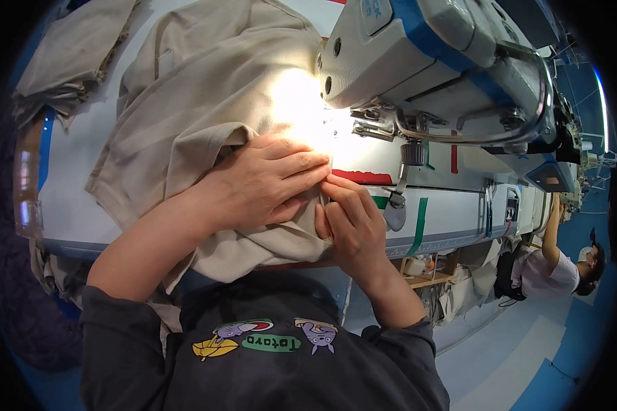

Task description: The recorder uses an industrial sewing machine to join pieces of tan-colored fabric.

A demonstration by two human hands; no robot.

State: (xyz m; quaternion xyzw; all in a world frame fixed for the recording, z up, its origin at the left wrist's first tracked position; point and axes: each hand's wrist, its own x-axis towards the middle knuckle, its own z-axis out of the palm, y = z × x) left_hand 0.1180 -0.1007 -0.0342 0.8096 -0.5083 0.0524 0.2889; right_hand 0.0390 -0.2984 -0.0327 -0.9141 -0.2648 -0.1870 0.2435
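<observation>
A large piece of beige fabric (pixel 185 89) lies bunched over the sewing machine's bed, and part of it droops over the front edge. My left hand (pixel 267 179) rests on it, fingers stretched out and pressing the cloth close to the brightly lit needle area. At the fabric's right edge, my right hand (pixel 353 218) has its fingers curled and pinches the cloth. The fingertips of both hands nearly meet. Just beyond them stands the white and blue sewing machine (pixel 397 55). Glare hides the needle and presser foot.
A stack of beige cloth pieces (pixel 72 55) lies at the far left of the table. Red and green tape strips (pixel 420 226) mark the bed. Below the table at right is a wooden shelf (pixel 432 277) with small items. Another person (pixel 552 270) works at the far right.
</observation>
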